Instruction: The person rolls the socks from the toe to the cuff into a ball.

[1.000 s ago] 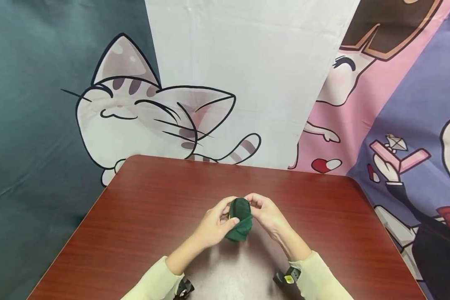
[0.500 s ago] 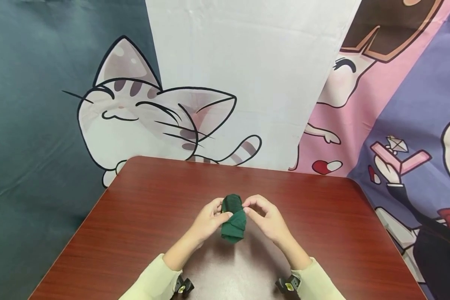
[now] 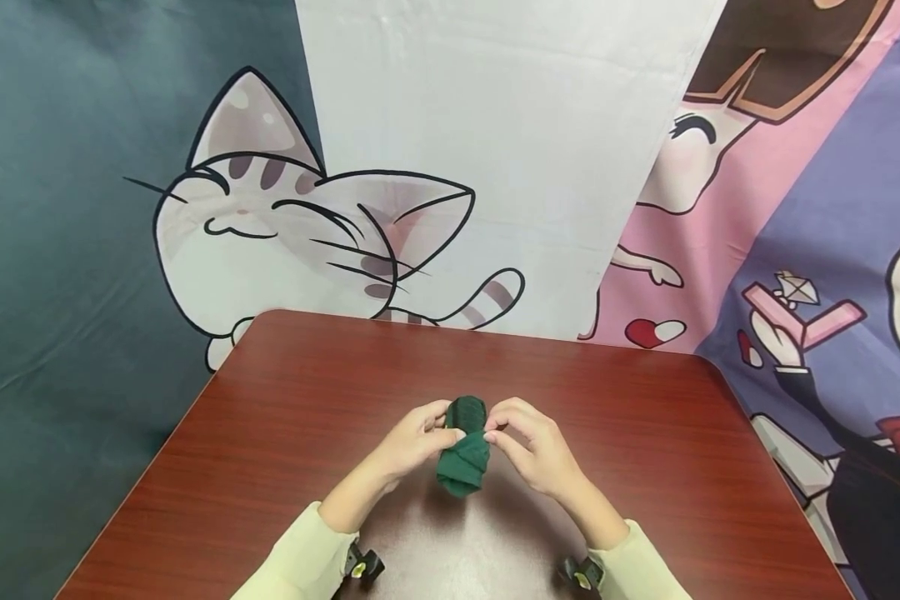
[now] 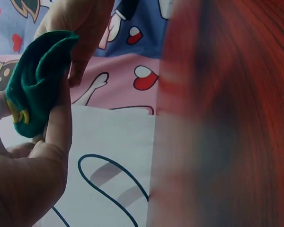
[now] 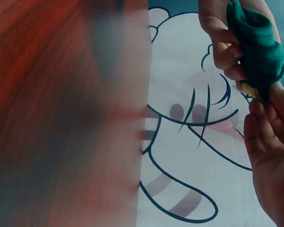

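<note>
A rolled dark green cloth bundle (image 3: 462,471), possibly a sock, is held up above the table in the head view. My left hand (image 3: 412,437) grips its left side, thumb across the front and fingers behind. On the opposite side, my right hand (image 3: 536,446) pinches the edge of a fold between thumb and fingertips. Folds and a loose pointed end of the green cloth (image 4: 40,85) show in the left wrist view, with a small yellow patch (image 4: 19,113) near the left fingers. The right wrist view shows the yellow patch (image 5: 249,89) beside the right fingertips.
The reddish-brown wooden table (image 3: 330,375) lies beneath both hands. A printed cartoon backdrop (image 3: 495,125) hangs behind its far edge. Black wrist cameras (image 3: 363,565) sit under the pale sleeves (image 3: 300,550).
The bundle has moved slightly left and nearer, and now shows more of its folded lower part. My right fingers have gone from its far upper edge down to the fold at its right side.
</note>
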### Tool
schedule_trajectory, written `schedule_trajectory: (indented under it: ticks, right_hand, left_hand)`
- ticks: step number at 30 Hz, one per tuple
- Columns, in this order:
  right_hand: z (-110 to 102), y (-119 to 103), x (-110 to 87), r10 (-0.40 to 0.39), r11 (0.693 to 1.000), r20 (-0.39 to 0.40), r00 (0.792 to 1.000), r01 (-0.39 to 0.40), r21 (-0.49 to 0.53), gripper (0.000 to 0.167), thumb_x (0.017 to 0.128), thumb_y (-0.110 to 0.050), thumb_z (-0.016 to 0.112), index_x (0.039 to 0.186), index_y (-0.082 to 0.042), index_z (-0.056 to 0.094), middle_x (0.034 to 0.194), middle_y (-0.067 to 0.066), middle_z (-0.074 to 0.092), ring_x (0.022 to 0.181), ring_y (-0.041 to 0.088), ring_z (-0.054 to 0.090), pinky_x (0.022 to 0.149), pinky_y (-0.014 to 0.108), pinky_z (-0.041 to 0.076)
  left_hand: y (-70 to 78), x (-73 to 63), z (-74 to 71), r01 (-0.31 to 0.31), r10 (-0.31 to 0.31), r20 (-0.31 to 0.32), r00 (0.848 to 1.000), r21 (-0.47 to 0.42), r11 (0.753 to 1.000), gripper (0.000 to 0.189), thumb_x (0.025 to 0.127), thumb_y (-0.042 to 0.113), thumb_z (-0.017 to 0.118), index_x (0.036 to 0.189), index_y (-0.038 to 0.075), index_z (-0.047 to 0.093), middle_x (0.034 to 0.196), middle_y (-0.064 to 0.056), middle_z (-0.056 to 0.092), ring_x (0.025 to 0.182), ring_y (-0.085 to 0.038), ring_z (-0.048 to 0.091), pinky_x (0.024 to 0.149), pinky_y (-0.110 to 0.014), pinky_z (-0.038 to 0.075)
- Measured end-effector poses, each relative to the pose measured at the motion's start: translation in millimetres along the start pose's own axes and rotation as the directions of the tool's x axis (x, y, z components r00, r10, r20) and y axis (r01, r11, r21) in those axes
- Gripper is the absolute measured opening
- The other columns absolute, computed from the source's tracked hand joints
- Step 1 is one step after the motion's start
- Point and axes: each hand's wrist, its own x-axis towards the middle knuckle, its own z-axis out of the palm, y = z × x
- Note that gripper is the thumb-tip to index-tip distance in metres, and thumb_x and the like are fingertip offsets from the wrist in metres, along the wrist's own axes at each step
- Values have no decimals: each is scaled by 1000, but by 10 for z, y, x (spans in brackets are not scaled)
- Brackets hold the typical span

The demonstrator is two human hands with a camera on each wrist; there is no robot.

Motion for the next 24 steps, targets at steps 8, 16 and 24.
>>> schedule_trajectory:
  ticks: [8,16,24]
  right_hand:
    - [19,-65,-19,-15,975,-57,998,27,219,21,94,13,58,97,-7,60,106,13,64,102,23,61,88,22,50]
    - [3,-144,6,122,937,113,986,-152,315,22,92,18,57,98,-3,56,90,9,57,75,8,49,63,23,45]
    - [69,-296,22,98,979,131,987,-119,166,21,85,-1,78,90,-13,61,78,3,54,72,18,51,60,27,43]
  left_hand:
    - [67,38,16,-33,26,-52,998,-143,989,44,95,8,58,132,-15,48,101,-6,70,83,-13,70,75,-31,60]
    - [180,33,-33,-74,55,-94,994,-215,974,47,96,6,58,135,-18,44,107,-9,69,84,-13,71,74,-28,60]
    - [184,56,-12,-65,5,-191,981,-306,950,47,98,1,56,139,-17,41,118,-18,66,93,-15,72,80,-28,60]
